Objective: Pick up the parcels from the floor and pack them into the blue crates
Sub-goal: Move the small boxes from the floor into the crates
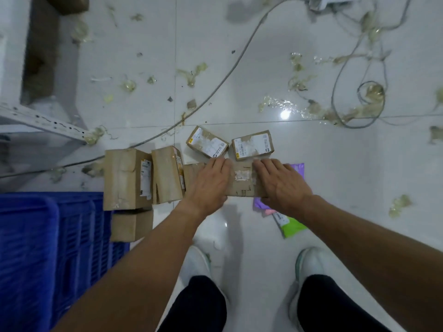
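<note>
Head view: left hand (208,185) and right hand (282,185) lie flat, fingers nearly straight, on a cardboard parcel (242,180) right of the blue crate (48,236).

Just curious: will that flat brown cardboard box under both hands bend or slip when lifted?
Probably stiff: the flat brown cardboard box keeps straight edges under the left hand and right hand. Its tape patch may be slick.
</note>
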The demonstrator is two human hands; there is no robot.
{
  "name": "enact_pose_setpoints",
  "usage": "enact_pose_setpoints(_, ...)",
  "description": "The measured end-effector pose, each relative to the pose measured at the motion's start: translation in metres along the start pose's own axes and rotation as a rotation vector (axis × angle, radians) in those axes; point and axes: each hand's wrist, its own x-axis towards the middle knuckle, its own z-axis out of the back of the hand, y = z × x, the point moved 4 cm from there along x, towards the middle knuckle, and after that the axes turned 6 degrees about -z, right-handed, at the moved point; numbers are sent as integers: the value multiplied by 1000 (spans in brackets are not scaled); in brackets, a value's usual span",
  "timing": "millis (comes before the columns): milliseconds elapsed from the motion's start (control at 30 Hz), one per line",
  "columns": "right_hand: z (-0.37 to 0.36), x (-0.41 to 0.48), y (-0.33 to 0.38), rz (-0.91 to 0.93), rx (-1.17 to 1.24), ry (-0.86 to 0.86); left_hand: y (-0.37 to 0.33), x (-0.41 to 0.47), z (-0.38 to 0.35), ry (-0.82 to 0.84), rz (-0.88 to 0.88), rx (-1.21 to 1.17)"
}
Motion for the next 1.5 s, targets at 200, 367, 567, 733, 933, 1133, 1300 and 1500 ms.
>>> enact_pose_setpoints(200,128,-88,29,59,24,12,-39,-85,126,14,66,-83)
enact_pose_setpoints(367,221,-163,53,137,27,15,-82,-157,225,-12,141,-61)
enact_pose_setpoints(567,309,-238,66,247,-62,27,-138,-228,315,-7,284,-122)
enact_pose_setpoints(733,357,-278,92,378,-193,50,-171,-289,347,-63,484,-198)
enact_pose_setpoints(933,398,-295,142,574,-285,13,-182,-356,364,-167,705,-266)
enact_pose_setpoints(1133,424,-302,218,717,-352,-19,-172,-422,377,-284,882,-330)
enact_pose_setpoints(1300,434,-312,294,834,-419,-23,-152,-488,374,-366,1000,-349)
enact_pose_setpoints(1500,434,-332,396,966,-474,-37,-125,-578,363,-450,1089,-341)
